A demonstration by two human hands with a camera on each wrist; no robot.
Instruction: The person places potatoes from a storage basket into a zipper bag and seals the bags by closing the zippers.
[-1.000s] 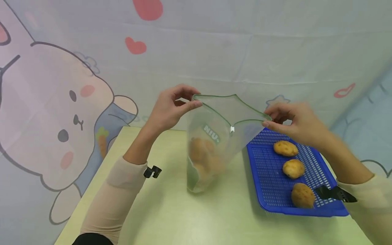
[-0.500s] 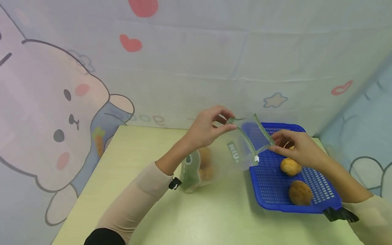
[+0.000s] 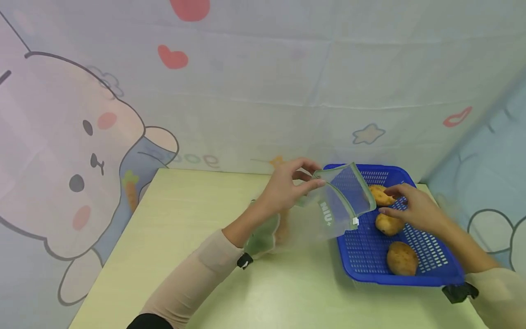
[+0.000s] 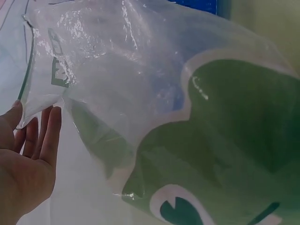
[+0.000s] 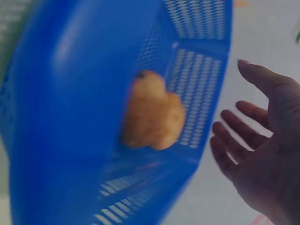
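The left hand (image 3: 287, 187) pinches the green-edged rim of a clear zip bag (image 3: 328, 214) between thumb and fingertips, holding the bag's mouth up and tilted toward the blue basket (image 3: 411, 274). In the left wrist view the fingers (image 4: 49, 131) lie nearly straight against the plastic while the thumb presses the rim from the other side. The bag's mouth hangs over the basket's left rim; its bottom, printed with a green cartoon figure, rests on the table (image 3: 185, 219) just left of the basket, partly hidden behind the left forearm. Brownish lumps show dimly through the plastic near the bottom; what they are cannot be told for sure.

The right hand (image 3: 415, 208) is over the basket with its fingers loosely spread and gripping nothing, the fingertips just beside the middle potato (image 3: 388, 225). The right wrist view shows the same open fingers (image 5: 234, 150) apart from the basket wall.

3 potatoes lie in the basket: 1 toward its far edge (image 3: 380, 195), the middle one, and 1 toward its near edge (image 3: 402, 259). The basket sits at the table's right edge, close to the far right corner. Behind the table hangs a pale cloth backdrop (image 3: 246, 91) printed with a cartoon rabbit (image 3: 78, 155), hearts and a star.
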